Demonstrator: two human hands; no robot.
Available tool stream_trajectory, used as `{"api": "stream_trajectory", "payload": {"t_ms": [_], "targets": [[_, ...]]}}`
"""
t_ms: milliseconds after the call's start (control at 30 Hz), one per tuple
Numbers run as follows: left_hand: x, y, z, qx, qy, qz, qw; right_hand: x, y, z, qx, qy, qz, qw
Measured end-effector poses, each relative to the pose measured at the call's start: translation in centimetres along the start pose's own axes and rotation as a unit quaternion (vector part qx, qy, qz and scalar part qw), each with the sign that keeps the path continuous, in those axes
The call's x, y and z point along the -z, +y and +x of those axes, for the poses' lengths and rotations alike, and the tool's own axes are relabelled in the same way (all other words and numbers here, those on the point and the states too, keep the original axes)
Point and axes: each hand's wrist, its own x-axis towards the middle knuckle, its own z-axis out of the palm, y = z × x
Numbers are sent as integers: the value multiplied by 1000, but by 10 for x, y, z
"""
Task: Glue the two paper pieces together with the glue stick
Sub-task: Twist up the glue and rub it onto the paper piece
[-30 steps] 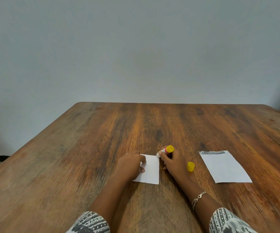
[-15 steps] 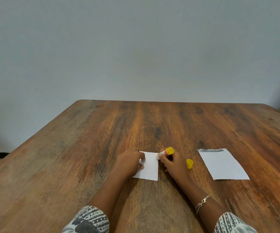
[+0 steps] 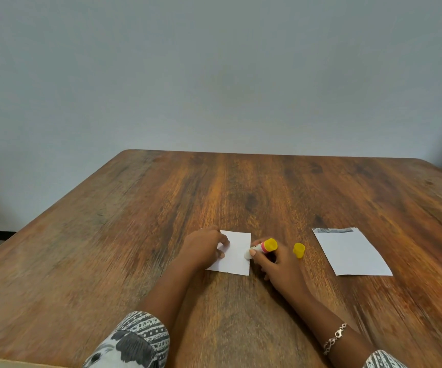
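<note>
- Under my left hand (image 3: 204, 247): small paper piece (image 3: 237, 254), matt white, smooth.
- In my right hand (image 3: 278, 266): glue stick (image 3: 263, 247), glossy yellow plastic.
- Just right of that grip: its cap (image 3: 299, 250), the same plastic.
- Beneath everything: table (image 3: 135, 235), grained brown wood, dull sheen.
- On my right wrist: bracelet (image 3: 334, 338), shiny metal links.

A wooden bench (image 3: 241, 187) with dark, streaky brown grain fills the lower half of the view, its far edge running against a plain pale wall. A small white paper piece (image 3: 237, 254) lies flat near the middle of the near side. Well apart to its right lies a larger white paper piece (image 3: 351, 252), also flat, with a grey printed strip along its far edge. Between the two papers a yellow cap (image 3: 298, 250) rests on the wood, closer to the small piece.
</note>
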Motion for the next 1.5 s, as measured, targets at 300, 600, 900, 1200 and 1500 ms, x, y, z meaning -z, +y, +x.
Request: {"api": "stream_trajectory", "payload": {"t_ms": [300, 600, 900, 1200, 1500], "targets": [[7, -6, 0, -25, -59, 3, 998, 4, -8, -24, -2, -28, 6, 1000], [6, -16, 0, -35, -83, 3, 996, 7, -7, -35, -28, -24, 88, 995], [-4, 9, -2, 50, 34, 49, 997, 8, -5, -29, -80, 26, 176, 981], [-10, 31, -1, 152, 110, 68, 980, 3, -3, -19, -74, 69, 150, 983], [-3, 19, -2, 49, 172, 23, 984, 0, 4, -7, -58, 94, 134, 985]]}}
